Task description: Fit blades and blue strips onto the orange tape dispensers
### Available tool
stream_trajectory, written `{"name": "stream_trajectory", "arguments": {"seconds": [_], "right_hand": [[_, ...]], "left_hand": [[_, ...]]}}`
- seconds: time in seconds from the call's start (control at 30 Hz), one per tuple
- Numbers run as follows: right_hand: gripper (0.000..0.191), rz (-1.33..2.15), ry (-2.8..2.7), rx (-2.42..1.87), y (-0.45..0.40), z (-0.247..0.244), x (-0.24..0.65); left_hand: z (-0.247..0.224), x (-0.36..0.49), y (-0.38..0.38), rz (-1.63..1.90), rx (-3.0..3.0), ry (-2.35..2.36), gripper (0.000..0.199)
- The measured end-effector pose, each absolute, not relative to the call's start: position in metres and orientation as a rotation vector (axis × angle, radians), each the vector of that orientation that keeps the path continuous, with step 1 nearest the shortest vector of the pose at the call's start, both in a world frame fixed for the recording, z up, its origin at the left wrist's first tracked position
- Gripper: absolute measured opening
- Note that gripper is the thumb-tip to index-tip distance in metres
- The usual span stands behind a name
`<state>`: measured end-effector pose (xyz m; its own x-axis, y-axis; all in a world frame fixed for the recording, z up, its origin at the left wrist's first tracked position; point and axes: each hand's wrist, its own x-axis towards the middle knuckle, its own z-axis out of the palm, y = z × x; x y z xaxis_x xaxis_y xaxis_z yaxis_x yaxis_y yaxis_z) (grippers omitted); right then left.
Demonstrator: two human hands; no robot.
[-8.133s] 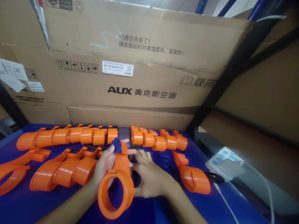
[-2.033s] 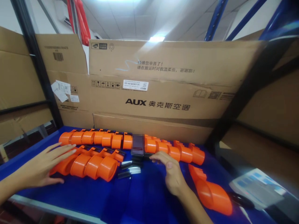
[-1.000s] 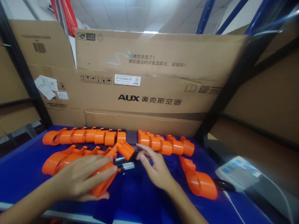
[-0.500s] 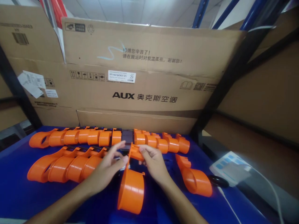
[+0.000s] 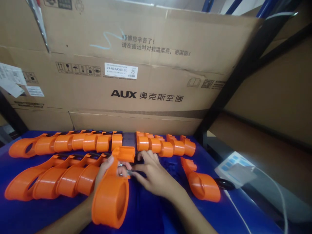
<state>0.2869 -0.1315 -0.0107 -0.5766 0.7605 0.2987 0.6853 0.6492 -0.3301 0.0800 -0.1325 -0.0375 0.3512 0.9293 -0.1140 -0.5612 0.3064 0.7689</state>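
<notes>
Row of glossy orange plastic ring parts (image 5: 46,183) on blue table (image 5: 151,211), 9 o'clock. L hand (image 5: 102,170) grips neck of single orange plastic holder (image 5: 109,198), ring end at 6 o'clock, slotted end approx 1. Small silver metal piece (image 5: 128,172) just R of neck, btwn hands. R hand (image 5: 156,174), at 3, has bent fingers by it; can't tell if gripping, view's blocked. Best: hold neck steady, slot unobstructed, R fingertips light w/ small piece.

Hands (image 5: 101,173): left gripping orange ring part (image 5: 109,198) | blue table (image 5: 148,208) | AUX carton (image 5: 146,118) behind
</notes>
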Motion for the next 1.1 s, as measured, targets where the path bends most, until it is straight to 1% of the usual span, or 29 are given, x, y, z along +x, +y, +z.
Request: {"name": "stream_trajectory", "arguments": {"seconds": [0.13, 0.27, 0.43, 0.53, 0.7, 0.8, 0.9, 1.0, 1.1], "right_hand": [[0.022, 0.153, -2.627, -1.151, -0.127, -0.013, 0.277], [0.023, 0.03, -2.704, -1.142, -0.124, -0.016, 0.268], [0.018, -0.104, -2.717, -1.141, -0.125, -0.018, 0.258], [0.013, -0.081, -2.731, -1.115, -0.123, -0.013, 0.26], [0.004, 0.129, -2.602, -1.093, -0.112, -0.002, 0.281], [0.007, 0.341, -2.423, -1.096, -0.109, -0.003, 0.293], [0.006, 0.635, -2.153, -1.113, -0.112, -0.008, 0.299], [0.016, 0.848, -1.892, -1.041, -0.116, -0.014, 0.297], [0.024, 0.94, -1.644, -1.02, -0.117, -0.016, 0.294]], "left_hand": [[-0.043, 0.079, -0.141, 1.109, 0.739, 0.634, 0.049], [-0.041, 0.082, -0.146, 1.15, 0.799, 0.609, 0.045], [-0.037, 0.084, -0.146, 1.197, 0.837, 0.647, 0.044], [-0.034, 0.084, -0.147, 1.216, 0.836, 0.673, 0.04], [-0.034, 0.083, -0.145, 1.249, 0.793, 0.675, 0.034], [-0.037, 0.084, -0.141, 1.229, 0.787, 0.696, 0.039], [-0.04, 0.085, -0.14, 1.191, 0.79, 0.769, 0.045], [-0.039, 0.087, -0.142, 1.171, 0.828, 0.846, 0.05], [-0.037, 0.089, -0.145, 1.201, 0.841, 0.874, 0.05]]}}
